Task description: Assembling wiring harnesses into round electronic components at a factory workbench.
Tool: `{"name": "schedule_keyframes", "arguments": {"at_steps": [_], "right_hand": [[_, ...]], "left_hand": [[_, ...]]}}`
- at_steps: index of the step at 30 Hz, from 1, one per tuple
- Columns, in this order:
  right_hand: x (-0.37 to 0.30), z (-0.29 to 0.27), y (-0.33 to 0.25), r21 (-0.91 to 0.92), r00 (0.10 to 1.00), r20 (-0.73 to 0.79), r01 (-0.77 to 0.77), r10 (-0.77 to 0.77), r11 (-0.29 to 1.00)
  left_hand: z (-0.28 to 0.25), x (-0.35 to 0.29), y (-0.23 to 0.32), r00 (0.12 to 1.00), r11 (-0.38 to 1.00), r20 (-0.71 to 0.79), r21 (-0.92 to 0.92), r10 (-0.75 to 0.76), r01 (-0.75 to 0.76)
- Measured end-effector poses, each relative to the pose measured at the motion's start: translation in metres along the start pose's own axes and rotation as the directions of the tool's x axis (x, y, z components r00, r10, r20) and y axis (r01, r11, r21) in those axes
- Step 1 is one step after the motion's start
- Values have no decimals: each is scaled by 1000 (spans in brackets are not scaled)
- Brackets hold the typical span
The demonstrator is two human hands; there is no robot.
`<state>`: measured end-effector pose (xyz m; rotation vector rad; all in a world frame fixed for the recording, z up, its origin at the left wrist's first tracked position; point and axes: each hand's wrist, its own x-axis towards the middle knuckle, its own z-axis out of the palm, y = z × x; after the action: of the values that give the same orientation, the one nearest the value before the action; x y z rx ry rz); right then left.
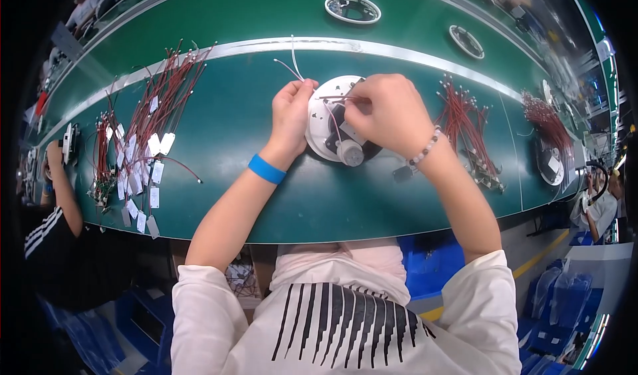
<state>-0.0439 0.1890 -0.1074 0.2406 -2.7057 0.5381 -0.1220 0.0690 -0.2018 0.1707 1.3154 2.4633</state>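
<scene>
Head fisheye, at head height, looks steeply down and slightly forward, close over left hand [290,116], right hand [392,112], table [226,142].

Green lane: two white-rimmed rings [353,20] placed well apart, past metal rail [266,44].
Left wires: dark-red bundle [166,96] piled, white tags [157,171] strewn alongside.
Right wires: two more bundles [458,119] laid out.
Left edge: striped black sleeve [46,232] seen.
Below table: blue bin [432,268] partly hidden.
Lower right: blue chairs [565,298] lined up.

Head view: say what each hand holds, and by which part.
Left hand: pale wires, below their free ends. Right hand: dark red wires, apparently near one end.
</scene>
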Motion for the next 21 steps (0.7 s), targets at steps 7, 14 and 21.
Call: {"name": "schedule_keyframes", "arguments": {"at_steps": [7,14,21], "right_hand": [[7,7,-16,-269,998,56,31,-16,963],[5,9,-25,-417,965,251,178,-75,891],[9,3,7,-265,985,164,103,-60,959]], "left_hand": [[0,-2,-2,1000,1000,5,-6,23,-23],[2,-9,0,996,998,82,-39,-44,47],[7,-11,8,957,979,226,-57,-179,197]]}}
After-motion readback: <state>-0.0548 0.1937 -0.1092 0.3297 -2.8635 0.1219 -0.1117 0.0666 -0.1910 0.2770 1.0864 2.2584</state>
